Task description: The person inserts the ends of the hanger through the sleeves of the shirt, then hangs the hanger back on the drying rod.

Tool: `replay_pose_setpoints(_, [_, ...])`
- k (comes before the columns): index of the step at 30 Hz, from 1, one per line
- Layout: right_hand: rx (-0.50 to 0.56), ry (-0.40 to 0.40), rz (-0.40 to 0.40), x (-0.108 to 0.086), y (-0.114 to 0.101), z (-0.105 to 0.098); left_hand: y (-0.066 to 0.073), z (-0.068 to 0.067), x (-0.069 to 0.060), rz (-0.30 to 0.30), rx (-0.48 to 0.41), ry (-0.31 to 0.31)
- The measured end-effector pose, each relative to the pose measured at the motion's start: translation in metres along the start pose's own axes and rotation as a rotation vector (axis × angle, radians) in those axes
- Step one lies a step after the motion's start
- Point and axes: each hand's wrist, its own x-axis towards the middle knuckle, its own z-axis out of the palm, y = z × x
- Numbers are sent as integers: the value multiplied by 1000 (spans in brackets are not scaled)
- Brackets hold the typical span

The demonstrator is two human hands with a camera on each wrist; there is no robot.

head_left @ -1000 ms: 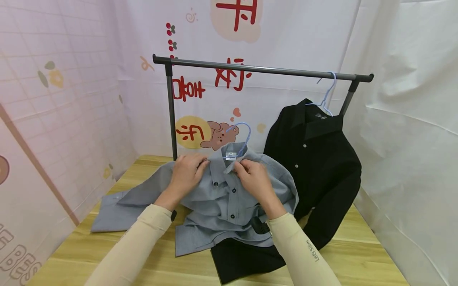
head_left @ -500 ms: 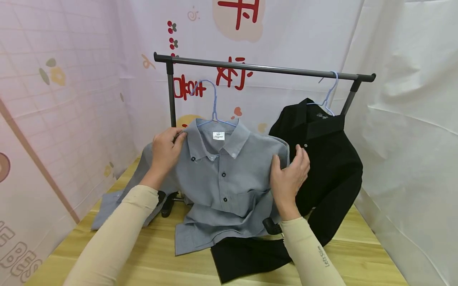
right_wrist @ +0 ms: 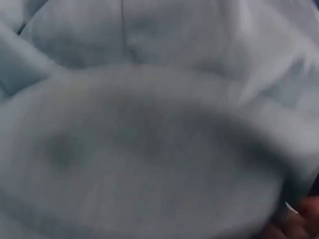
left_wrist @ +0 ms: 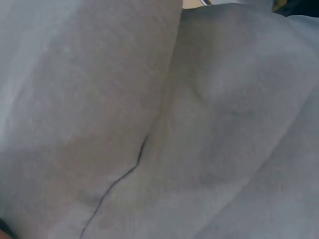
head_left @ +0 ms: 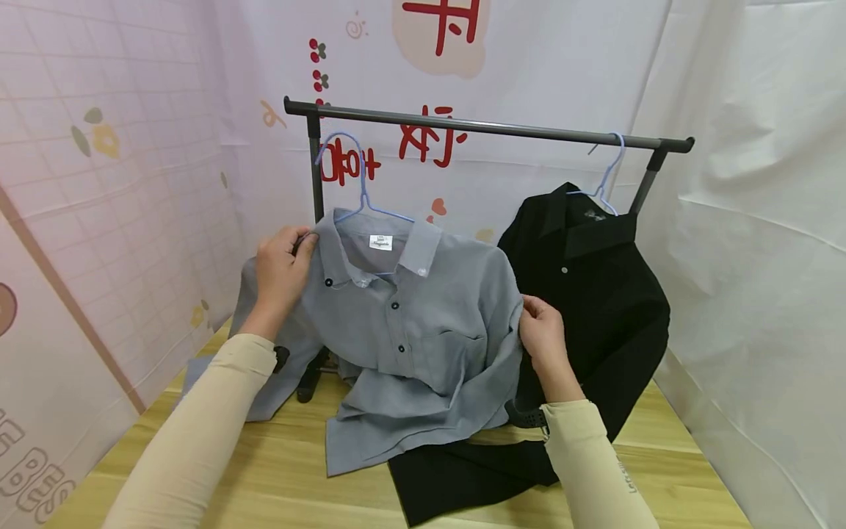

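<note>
A grey button-up shirt (head_left: 436, 301) is held up in the middle of the head view, its collar around a light blue hanger (head_left: 364, 195) whose hook stands free in the air. My left hand (head_left: 280, 268) pinches the shirt at the shoulder beside the collar. At the other side my right hand (head_left: 543, 330) grips the edge of the sleeve below the shoulder. Grey cloth (left_wrist: 149, 109) fills the left wrist view. In the right wrist view, blurred shirt fabric (right_wrist: 139, 159) covers most of the picture, and a bit of fingers (right_wrist: 294, 224) shows at the lower right.
Behind the shirt stands a dark metal clothes rack (head_left: 463, 126). A black shirt (head_left: 595, 294) hangs from its right end on another light blue hanger (head_left: 608, 176). One black sleeve (head_left: 463, 477) lies on the wooden table (head_left: 284, 477). Printed white cloth (head_left: 542, 59) forms the backdrop.
The grey shirt and its hanger have risen and shifted left, the collar spreading flatter. My right hand left the collar, opened near the shoulder, then took hold of the sleeve edge.
</note>
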Motion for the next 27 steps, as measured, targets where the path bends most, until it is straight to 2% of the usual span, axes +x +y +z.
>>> replay_pose_setpoints(2, [-148, 79, -172, -4, -3, 4, 0, 2, -2, 38, -7, -36])
replay_pose_setpoints(4, [-197, 120, -340, -6, -8, 7, 0, 4, -3, 62, -29, -71])
replay_pose_setpoints(6, [-232, 65, -452, -7, -12, 10, 0, 6, -5, 81, -42, -104])
replay_pose_setpoints(8, [-249, -53, -495, -8, -16, 11, 0, 8, -7, 87, -45, -143])
replay_pose_setpoints(12, [-237, -272, -433, -12, -17, 13, 0, 12, -15, 78, -34, -237])
replay_pose_setpoints(16, [-238, -399, -371, -17, -13, 17, -1, 16, -26, 69, -27, -284])
replay_pose_setpoints(19, [-271, -419, -351, -20, -10, 19, -1, 18, -32, 69, -30, -302])
replay_pose_setpoints(23, [-301, -402, -328, -24, -10, 19, 1, 22, -37, 78, -31, -315])
replay_pose_setpoints(27, [-360, -409, -282, -25, -14, 24, 4, 25, -41, 123, -16, -310])
